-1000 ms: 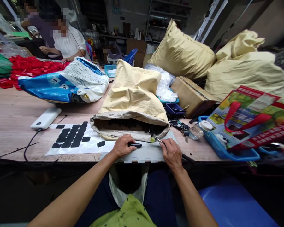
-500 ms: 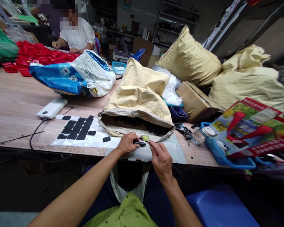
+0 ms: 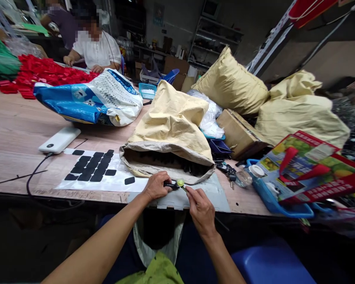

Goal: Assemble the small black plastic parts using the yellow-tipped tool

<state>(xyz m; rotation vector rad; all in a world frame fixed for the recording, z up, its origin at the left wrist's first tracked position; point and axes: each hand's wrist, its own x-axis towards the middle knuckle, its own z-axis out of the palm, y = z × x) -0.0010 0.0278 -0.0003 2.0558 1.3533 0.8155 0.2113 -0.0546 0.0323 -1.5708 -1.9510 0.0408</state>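
Observation:
My left hand (image 3: 157, 187) is closed on a small black part (image 3: 171, 184) near the table's front edge. My right hand (image 3: 202, 210) pinches a slim metal tool (image 3: 184, 189). At that tool's far end sits a round yellow-green piece (image 3: 180, 183), right by the tip of the black part; whether they touch I cannot tell. Just beyond both hands, a cream cloth sack (image 3: 171, 118) lies with its mouth toward me and dark pieces inside. Left of it, several black rounded patches (image 3: 99, 165) lie on a white sheet (image 3: 115, 185).
A white power bank (image 3: 59, 140) with a cable lies at left, behind it a blue-white bag (image 3: 91, 98) and red pieces (image 3: 53, 73). Keys (image 3: 229, 171), a jar (image 3: 244, 177) and a blue basket (image 3: 272, 197) stand at right. Another person (image 3: 96, 51) sits across the table.
My view has tilted and shifted slightly. The black part in my left hand now lies more in line with the yellow-green piece. Both hands keep their hold.

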